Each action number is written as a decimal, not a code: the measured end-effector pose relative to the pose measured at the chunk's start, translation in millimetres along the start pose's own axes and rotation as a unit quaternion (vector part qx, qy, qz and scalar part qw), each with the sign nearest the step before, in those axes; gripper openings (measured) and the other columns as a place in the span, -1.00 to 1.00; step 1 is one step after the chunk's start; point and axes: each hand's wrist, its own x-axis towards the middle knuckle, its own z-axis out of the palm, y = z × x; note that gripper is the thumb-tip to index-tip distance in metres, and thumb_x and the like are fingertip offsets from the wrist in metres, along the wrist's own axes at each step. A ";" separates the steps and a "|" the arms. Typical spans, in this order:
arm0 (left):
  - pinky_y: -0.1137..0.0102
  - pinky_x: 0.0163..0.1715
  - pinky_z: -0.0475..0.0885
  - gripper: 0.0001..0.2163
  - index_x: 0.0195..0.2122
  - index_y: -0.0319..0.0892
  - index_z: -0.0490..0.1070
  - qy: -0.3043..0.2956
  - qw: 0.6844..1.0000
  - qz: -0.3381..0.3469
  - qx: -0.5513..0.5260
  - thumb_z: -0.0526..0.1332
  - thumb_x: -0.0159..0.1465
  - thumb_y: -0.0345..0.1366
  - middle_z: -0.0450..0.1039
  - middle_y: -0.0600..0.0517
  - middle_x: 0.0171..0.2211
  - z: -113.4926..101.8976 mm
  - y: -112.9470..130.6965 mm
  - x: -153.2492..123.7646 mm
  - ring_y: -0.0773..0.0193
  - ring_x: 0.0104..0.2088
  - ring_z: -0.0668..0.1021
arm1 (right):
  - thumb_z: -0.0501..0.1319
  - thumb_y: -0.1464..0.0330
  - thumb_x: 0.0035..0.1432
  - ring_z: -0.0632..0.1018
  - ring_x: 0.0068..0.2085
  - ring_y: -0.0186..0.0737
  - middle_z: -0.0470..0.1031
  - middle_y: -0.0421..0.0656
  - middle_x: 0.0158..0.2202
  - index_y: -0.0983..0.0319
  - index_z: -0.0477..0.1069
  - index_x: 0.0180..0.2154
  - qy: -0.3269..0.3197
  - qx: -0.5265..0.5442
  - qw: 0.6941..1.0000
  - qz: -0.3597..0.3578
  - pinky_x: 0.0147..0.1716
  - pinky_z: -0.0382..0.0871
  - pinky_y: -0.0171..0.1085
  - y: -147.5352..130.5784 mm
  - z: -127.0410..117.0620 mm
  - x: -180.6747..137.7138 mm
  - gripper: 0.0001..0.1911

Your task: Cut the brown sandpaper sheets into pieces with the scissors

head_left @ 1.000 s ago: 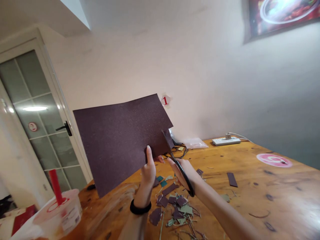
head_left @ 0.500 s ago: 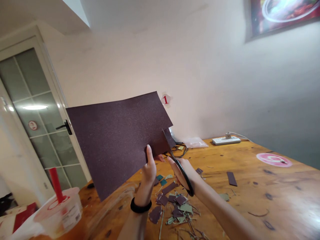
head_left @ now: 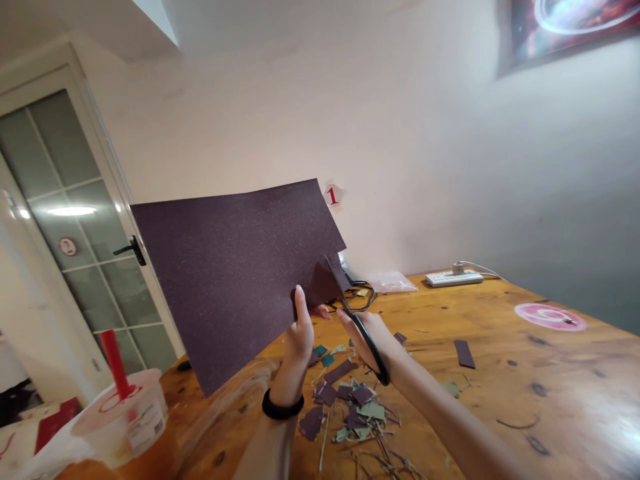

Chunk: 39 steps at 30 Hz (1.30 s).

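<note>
- Head view: the left hand [head_left: 299, 337] pinches the dark paper [head_left: 230, 273] up above the table [head_left: 495, 333].
- Right hand [head_left: 381, 341] grips the scissors [head_left: 358, 325], blades at the paper's right part.
- Hold the paper steady, snip slowly, and keep left fingers off the blades.

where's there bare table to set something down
Bare tabletop shows between the power strip and the loose dark piece, and between the pink disc and the curved strand. Crowded: the middle, with paper scraps, and the back, by black cables and plastic bag.
</note>
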 end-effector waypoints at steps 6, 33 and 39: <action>0.36 -0.49 0.58 -0.48 -0.72 0.00 0.32 0.007 1.000 0.005 0.006 -0.04 0.26 0.16 0.43 0.08 -0.76 0.4 -1.6 0.0 0.25 -0.71 0.51 | -0.05 -0.01 0.15 0.20 -0.55 -0.32 0.03 -0.29 -0.64 0.16 0.06 -0.61 0.000 0.000 1.000 -0.006 -0.57 0.04 -0.32 -1.1 1.0 -1.5 -0.54; 0.31 -0.42 0.60 -0.48 -0.74 0.00 0.32 0.019 0.999 0.014 0.047 -0.03 0.24 0.15 0.39 0.04 -0.77 0.2 5.7 -0.1 0.19 -0.64 0.55 | -0.10 0.00 0.18 0.26 -0.60 -0.30 0.07 -0.28 -0.67 0.14 0.05 -0.59 0.000 0.017 1.000 -0.008 -0.59 0.13 -0.33 -6.3 2.5 -6.9 -0.56; 0.27 -0.34 0.60 -0.51 -0.73 0.01 0.31 0.020 0.999 0.004 0.033 0.00 0.22 0.16 0.38 0.07 -0.79 0.7 7.4 0.6 0.18 -0.67 0.53 | -0.04 -0.01 0.17 0.25 -0.64 -0.33 0.08 -0.29 -0.69 0.15 0.10 -0.60 -0.012 0.015 1.000 0.009 -0.65 0.09 -0.35 -2.1 1.6 -3.2 -0.54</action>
